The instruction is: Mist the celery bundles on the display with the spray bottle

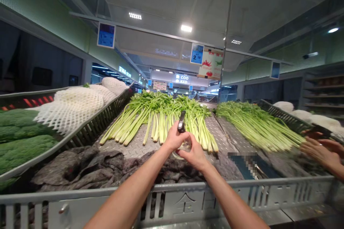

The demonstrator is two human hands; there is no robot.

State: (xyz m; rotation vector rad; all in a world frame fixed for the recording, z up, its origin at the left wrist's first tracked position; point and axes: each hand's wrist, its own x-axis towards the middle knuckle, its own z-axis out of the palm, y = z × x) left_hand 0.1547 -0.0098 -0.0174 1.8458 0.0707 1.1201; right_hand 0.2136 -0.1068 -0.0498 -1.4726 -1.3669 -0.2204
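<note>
Both hands are closed around a clear bottle with a black spray head [182, 122], out over the front of the produce bin. My left hand [175, 139] wraps the upper part just below the black head. Lower down, my right hand [195, 152] grips the clear body, its thumb near my left hand. Fingers hide much of the bottle. Beyond it lies a wide row of celery [161, 118], leaves to the back and pale stalk ends toward me, on a patterned metal shelf [138, 147]. Crumpled dark grey cloth [107, 168] runs along the front beneath my arms.
A grey slotted crate edge [185, 186] crosses the front. At left, a slanted crate wall [88, 123] borders broccoli [24, 150] and vegetables in white foam netting [77, 102]. On the right, a mirror-like panel shows celery [258, 125] and hands [319, 154], apparently reflected. Price signs [197, 53] hang overhead.
</note>
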